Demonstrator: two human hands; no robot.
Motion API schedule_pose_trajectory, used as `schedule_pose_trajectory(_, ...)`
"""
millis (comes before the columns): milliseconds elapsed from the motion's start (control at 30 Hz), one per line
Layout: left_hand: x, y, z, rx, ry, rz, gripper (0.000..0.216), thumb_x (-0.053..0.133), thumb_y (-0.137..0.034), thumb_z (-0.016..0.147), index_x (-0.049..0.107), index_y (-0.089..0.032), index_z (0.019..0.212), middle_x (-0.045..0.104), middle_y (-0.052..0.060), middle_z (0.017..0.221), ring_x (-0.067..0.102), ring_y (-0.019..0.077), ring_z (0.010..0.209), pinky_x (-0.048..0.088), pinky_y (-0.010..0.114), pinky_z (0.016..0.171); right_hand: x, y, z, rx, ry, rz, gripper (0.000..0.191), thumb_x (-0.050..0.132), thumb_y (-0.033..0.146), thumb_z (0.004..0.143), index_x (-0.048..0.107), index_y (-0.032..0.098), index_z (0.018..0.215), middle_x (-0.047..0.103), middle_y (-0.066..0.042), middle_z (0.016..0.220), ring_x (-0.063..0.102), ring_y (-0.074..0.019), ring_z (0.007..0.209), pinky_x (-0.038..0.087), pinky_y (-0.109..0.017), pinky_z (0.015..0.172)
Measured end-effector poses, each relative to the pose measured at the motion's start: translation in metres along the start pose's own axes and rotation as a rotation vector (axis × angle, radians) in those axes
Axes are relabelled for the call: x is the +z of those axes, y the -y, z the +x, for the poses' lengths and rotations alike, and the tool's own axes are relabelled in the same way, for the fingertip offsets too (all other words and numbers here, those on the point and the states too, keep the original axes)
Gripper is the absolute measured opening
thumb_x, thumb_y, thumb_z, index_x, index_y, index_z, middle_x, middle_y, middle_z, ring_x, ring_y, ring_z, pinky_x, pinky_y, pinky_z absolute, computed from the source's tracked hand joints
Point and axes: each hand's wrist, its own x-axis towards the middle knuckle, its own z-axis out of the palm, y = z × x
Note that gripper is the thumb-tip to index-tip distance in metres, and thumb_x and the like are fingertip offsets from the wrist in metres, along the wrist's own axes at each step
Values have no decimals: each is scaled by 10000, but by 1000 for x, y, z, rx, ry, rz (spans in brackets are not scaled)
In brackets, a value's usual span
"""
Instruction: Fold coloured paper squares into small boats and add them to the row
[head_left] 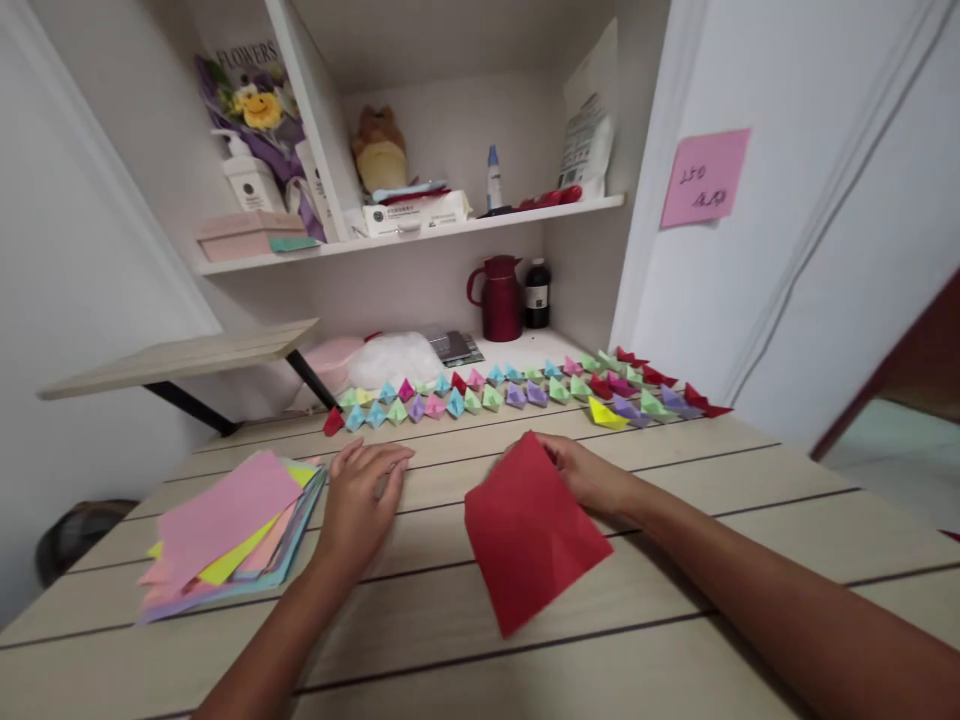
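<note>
Red paper sheet (532,545): in the right hand (583,475), over the middle of the desk (420,640), well in from the left and right edges. One corner points to the far edge, another to the near side; faint creases show. Right hand is clamped on the sheet's far right side; some fingertips hidden behind the paper. Left hand (361,500) is empty, palm down, thumb apart from the fingers, just right of the paper stack (232,520); can't tell how firmly it bears on the desk. Stack sits near the desk's left edge, pink sheet on top, yellow, peach and blue ones fanned out below. Folded paper boats (456,403) run in rows along the far edge to the far right corner, mixed colours; yellow boat (607,414) stands nearest the right hand. Wooden stand (187,358) at the far left corner. Beyond the far edge: white plastic bag (397,358), dark red jug (502,300), dark bottle (537,295) just beside it. Pink note (705,178) on the wall at right.
</note>
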Motion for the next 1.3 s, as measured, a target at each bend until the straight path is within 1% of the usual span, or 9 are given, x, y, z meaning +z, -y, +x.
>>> schedule_pose_trajectory(133,40,-14,1,-26,-34,-97,215,486,-238,885,699,-236,911,739,45,955,658,212,943,423,459,965,-6,-8,5,7,-23,-21,329,625,446,832,611,228,1079,621,-100,1197,619,-265,1027,492,-435,881)
schedule_pose_trajectory(300,55,-24,-18,86,65,-191,225,498,-203,880,706,-255,946,709,40,1014,643,199,971,475,396,892,-13,-20,13,-66,4,-166,762,698,346,800,279,334,1435,425,-128,1391,590,-235,1093,472,-416,923)
schedule_pose_trajectory(433,52,-21,-22,23,73,-260,243,478,-228,889,703,-255,976,661,49,1084,625,209,1021,497,383,880,-17,-14,10,-111,87,-300,645,654,352,843,364,358,1419,351,-102,1448,511,-239,1211,412,-423,1007)
schedule_pose_trajectory(533,57,-15,-21,-23,122,-305,248,482,-242,876,706,-243,983,636,64,1096,625,218,1024,512,382,873,-20,-8,7,-156,148,-343,415,689,356,816,613,312,1222,280,-64,1501,369,-269,1341,336,-428,1076)
schedule_pose_trajectory(600,62,-11,-22,-64,166,-325,250,492,-242,858,708,-235,984,625,74,1104,623,227,1033,512,391,886,-21,-7,7,-159,185,-303,211,697,352,809,726,259,996,325,-50,1481,361,-271,1349,343,-410,1074)
schedule_pose_trajectory(700,66,-8,-23,-131,201,-344,259,501,-253,837,710,-224,987,605,91,1130,615,248,1052,500,424,920,-19,-11,9,-134,161,-263,126,702,330,803,751,218,837,480,-78,1355,465,-256,1267,377,-386,1044)
schedule_pose_trajectory(900,60,-9,-20,-220,221,-448,304,490,-296,842,685,-207,1058,534,109,1227,565,260,1138,449,458,1003,-8,-24,15,-78,-52,-128,175,749,318,719,740,187,835,631,-115,1159,599,-260,1076,441,-386,950)
schedule_pose_trajectory(1133,68,6,-24,-343,84,-477,637,433,-43,684,524,-246,1281,427,89,1350,426,269,1291,327,508,1106,8,-20,18,39,-334,269,230,772,304,662,705,155,824,723,-74,859,658,-221,784,511,-346,740)
schedule_pose_trajectory(1300,66,-4,-19,-296,-51,-473,641,638,-261,729,454,-244,1343,424,112,1380,407,310,1306,319,518,1106,8,-16,18,74,-345,381,317,805,332,645,707,131,869,728,-71,826,660,-195,772,489,-349,814)
